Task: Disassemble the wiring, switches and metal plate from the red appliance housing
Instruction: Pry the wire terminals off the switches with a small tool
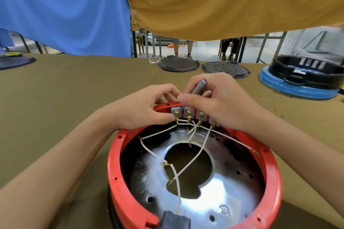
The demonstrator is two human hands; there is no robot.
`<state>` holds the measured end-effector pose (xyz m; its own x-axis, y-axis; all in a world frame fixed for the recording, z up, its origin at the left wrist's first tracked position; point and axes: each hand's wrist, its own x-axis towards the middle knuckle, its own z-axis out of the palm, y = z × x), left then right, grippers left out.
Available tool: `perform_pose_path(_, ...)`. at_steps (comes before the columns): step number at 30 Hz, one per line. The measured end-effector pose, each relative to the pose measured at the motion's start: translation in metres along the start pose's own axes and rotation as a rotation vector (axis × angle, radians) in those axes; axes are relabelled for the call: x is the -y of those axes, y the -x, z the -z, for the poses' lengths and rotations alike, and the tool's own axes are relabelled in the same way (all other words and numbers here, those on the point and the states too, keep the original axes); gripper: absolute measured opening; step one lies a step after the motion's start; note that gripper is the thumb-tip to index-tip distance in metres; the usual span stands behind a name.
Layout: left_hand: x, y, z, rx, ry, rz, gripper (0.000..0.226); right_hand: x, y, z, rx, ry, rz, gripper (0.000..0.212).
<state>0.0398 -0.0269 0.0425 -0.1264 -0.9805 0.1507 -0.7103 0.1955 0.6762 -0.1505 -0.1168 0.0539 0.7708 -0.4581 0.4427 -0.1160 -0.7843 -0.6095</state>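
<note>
Red housing (pixel 115 163) — four switches (pixel 188 112) | right hand (pixel 214 102) grips perhaps tool (pixel 198 87)

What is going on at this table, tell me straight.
A person is stripping the red housing, which lies open on the table. The left hand pinches a brass terminal at the switch row on the far rim. The right hand holds a grey metal tool, its tip down at the switches. The white wires are mostly connected, and the metal plate sits inside.
</note>
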Motion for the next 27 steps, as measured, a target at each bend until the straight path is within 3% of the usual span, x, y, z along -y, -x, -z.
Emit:
perform_pose_path(4,0.002,0.000,-0.001,-0.006,0.026,0.004,0.033,-0.007,-0.007,0.003,0.012,-0.202,-0.126,0.022)
perform_pose_path(9,0.002,0.001,0.000,0.000,0.043,-0.006,0.035,-0.012,-0.008,0.002,0.023,-0.273,-0.187,0.019)
perform_pose_path(17,0.001,0.000,0.000,0.013,0.037,0.006,0.031,-0.002,0.001,0.002,-0.001,-0.056,0.005,0.013)
perform_pose_path(22,0.001,0.000,0.000,0.021,0.028,0.003,0.031,-0.001,0.002,0.000,0.007,0.022,0.024,0.012)
perform_pose_path(27,0.002,0.000,0.000,0.010,0.042,0.004,0.032,-0.004,-0.006,0.002,0.012,-0.069,-0.042,0.019)
